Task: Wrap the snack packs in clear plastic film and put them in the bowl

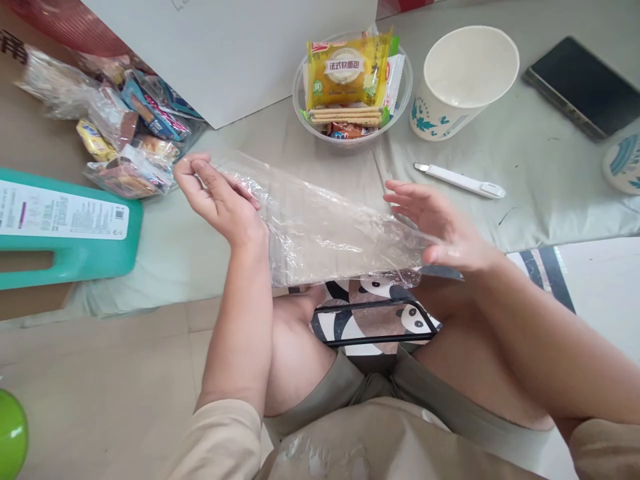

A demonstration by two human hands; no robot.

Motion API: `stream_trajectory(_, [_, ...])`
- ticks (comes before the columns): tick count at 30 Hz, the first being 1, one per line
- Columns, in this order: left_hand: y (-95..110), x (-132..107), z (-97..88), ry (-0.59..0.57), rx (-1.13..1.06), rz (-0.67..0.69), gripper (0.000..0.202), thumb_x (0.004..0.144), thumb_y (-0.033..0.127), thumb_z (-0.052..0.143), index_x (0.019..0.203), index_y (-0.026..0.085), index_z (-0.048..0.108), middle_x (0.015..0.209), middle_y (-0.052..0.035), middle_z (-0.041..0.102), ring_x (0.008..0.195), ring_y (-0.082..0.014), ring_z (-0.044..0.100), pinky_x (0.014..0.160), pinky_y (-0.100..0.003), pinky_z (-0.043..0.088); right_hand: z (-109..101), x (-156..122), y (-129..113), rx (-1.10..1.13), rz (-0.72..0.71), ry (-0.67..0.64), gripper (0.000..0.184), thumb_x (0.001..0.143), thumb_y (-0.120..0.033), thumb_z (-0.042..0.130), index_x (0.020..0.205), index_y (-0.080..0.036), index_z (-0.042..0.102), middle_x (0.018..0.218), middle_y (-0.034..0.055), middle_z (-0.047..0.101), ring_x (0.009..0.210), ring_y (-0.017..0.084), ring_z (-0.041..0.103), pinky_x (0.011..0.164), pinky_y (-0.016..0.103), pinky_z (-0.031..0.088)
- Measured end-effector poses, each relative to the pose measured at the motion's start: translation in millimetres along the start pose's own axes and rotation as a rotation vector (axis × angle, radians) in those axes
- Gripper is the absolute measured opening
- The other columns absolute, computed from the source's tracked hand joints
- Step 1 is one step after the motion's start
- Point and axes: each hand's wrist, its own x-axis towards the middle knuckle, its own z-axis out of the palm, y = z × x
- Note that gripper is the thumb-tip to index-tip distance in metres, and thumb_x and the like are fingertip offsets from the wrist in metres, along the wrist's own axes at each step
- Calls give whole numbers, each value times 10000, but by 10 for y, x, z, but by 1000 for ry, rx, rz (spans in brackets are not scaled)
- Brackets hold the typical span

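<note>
A sheet of thin, clear plastic film (330, 227) stretches between my hands above my lap; I cannot tell whether it is a bag. Its left end is held by my left hand (220, 197), with the fingers curled over. My right hand (445, 230) has its fingers and thumb spread, and the film's narrow end runs up against it between thumb and fingers. Just beyond, a clear plastic bowl (299, 100) holds a yellow bread packet (345, 70) and other snacks. A white utility knife (460, 180) lies past my right hand with a short blade tip showing.
A white paper cup (435, 113) and a dark phone (585, 87) are at the back right. Bagged snacks (135, 127) and a teal jug (100, 260) occupy the left side. A large white board (235, 53) stands behind. Below the film is a panda-print surface (385, 320).
</note>
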Motion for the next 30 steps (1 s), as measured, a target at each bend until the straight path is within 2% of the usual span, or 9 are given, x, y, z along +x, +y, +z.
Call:
stream_trajectory(3, [32, -26, 10, -4, -6, -9, 222, 1155, 280, 279, 977, 217, 395, 512, 146, 271, 342, -15, 250, 360, -274, 87, 55, -7, 46, -234, -120, -38, 904, 664, -701, 865, 1445, -334, 595, 1691, 83, 423, 1543, 346, 444, 1228, 589, 434])
stream_trajectory(6, [58, -28, 15, 13, -1, -28, 239, 1156, 295, 279, 959, 223, 395, 502, 142, 255, 341, -19, 244, 355, -273, 94, 129, 13, 48, -433, -227, 19, 338, 880, -485, 738, 1179, -329, 751, 1547, 64, 602, 1441, 308, 570, 1202, 581, 468])
stream_trajectory(7, [65, -27, 13, 18, -1, -32, 246, 1157, 291, 275, 952, 224, 395, 509, 137, 260, 343, -18, 247, 355, -269, 101, 150, 23, 34, -465, -241, 79, 206, 930, -425, 675, 1080, -323, 772, 1464, 61, 670, 1373, 297, 628, 1177, 577, 492])
stream_trajectory(10, [88, -39, -1, 8, 2, -46, 257, 1155, 257, 272, 936, 223, 401, 596, 114, 380, 358, 5, 290, 358, -261, 131, 195, 51, -36, -447, -178, 400, 191, 988, -381, 587, 959, -300, 758, 1180, 58, 793, 1146, 273, 740, 1062, 540, 573])
stream_trajectory(14, [110, -89, -11, -96, 10, -43, 206, 1133, 157, 339, 950, 232, 399, 747, 90, 518, 387, 23, 371, 373, -268, 185, 209, 72, -75, -214, -32, 716, 111, 982, -388, 620, 974, -303, 691, 758, -10, 702, 651, 183, 679, 632, 367, 582])
stream_trajectory(16, [112, -105, -1, -122, 14, -43, 209, 1125, 120, 339, 960, 234, 400, 701, 96, 490, 392, 14, 384, 381, -267, 195, 189, 72, -50, -110, 19, 715, 143, 922, -385, 701, 1040, -313, 663, 715, -37, 645, 537, 152, 579, 507, 319, 498])
stream_trajectory(20, [112, -90, 18, -64, 0, -21, 213, 1127, 148, 327, 941, 229, 393, 650, 108, 428, 372, 4, 336, 369, -288, 149, 133, 75, -9, -124, 160, 537, 339, 740, -339, 843, 1036, -275, 689, 820, -16, 706, 607, 149, 609, 549, 310, 521])
stream_trajectory(24, [135, -78, -1, -86, 44, 8, 224, 1118, 181, 357, 916, 244, 428, 597, 104, 361, 386, -22, 331, 383, -278, 144, 117, 124, -26, -188, 239, 513, 96, 843, -284, 718, 792, -236, 652, 700, -9, 665, 552, 127, 585, 550, 296, 521])
stream_trajectory(30, [152, -90, 57, -48, 10, -28, 248, 1132, 133, 284, 927, 225, 390, 584, 133, 374, 351, 12, 337, 374, -268, 127, 117, 166, -13, -159, 261, 646, 118, 946, -382, 677, 947, -266, 654, 624, -58, 613, 369, 82, 416, 363, 253, 305])
